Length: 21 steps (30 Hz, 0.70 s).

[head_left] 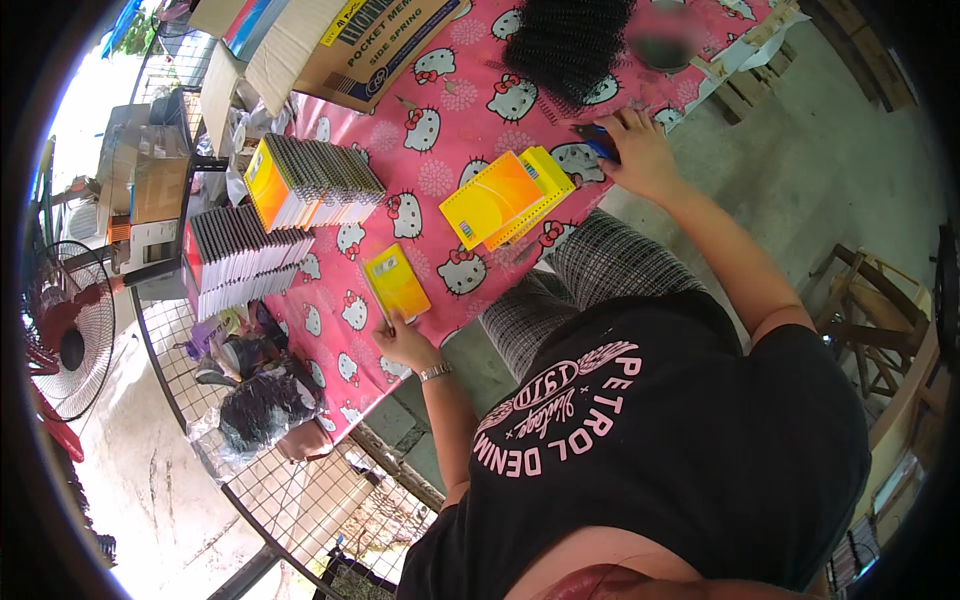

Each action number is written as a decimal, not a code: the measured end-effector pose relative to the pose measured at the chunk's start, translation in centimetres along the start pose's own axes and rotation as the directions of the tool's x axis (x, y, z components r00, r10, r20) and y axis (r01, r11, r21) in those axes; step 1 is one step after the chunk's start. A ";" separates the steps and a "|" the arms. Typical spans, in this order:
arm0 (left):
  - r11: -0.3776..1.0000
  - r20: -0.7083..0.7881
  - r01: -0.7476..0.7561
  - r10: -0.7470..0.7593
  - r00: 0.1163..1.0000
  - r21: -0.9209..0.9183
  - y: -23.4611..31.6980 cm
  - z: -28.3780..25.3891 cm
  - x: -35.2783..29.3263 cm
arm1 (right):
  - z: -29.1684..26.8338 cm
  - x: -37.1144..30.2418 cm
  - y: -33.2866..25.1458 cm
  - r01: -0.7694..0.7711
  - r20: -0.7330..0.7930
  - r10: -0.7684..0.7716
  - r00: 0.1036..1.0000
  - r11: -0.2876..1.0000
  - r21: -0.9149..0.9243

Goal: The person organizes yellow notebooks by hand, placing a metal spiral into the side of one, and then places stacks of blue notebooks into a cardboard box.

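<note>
My left hand pinches the near edge of a small yellow memo notebook that lies on the pink cloth. At the table's right side, my right hand is closed around blue-handled pliers with dark jaws. Between the hands sits a pile of yellow and orange notebook covers and pages, with punched holes along their edges. Beyond the pliers is a heap of black spiral binding coils.
Spiral-bound notebooks stand in two stacks, one upper and one lower, at the table's left. An opened cardboard box is at the back. Plastic-wrapped items lie by the left edge, near a wire grid. A fan stands farther left.
</note>
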<state>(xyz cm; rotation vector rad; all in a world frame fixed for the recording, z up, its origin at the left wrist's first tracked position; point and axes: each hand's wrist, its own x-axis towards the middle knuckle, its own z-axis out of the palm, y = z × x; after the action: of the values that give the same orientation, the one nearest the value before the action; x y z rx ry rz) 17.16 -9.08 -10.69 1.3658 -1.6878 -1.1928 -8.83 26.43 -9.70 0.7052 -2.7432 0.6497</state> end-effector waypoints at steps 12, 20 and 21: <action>0.194 0.756 -0.975 0.653 0.047 -0.107 10.3 12.5 -8.5 | 7.7 14.2 -1.8 0.123 0.100 -0.106 0.989 0.975 -0.183; 0.027 0.812 -0.994 0.580 -0.073 -0.109 10.1 12.3 -8.9 | 0.6 11.8 -2.6 0.247 -0.133 -0.212 0.968 0.894 0.374; 0.016 0.818 -0.993 0.570 -0.084 -0.114 10.0 11.8 -8.7 | -0.3 10.3 -3.3 0.243 -0.062 -0.240 0.969 0.873 0.423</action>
<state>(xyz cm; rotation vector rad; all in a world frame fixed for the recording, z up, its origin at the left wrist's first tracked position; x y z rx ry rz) 4.97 2.67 -5.35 -0.4865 -2.8850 -0.2193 -15.99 19.87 -4.87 1.1145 -2.4588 1.2073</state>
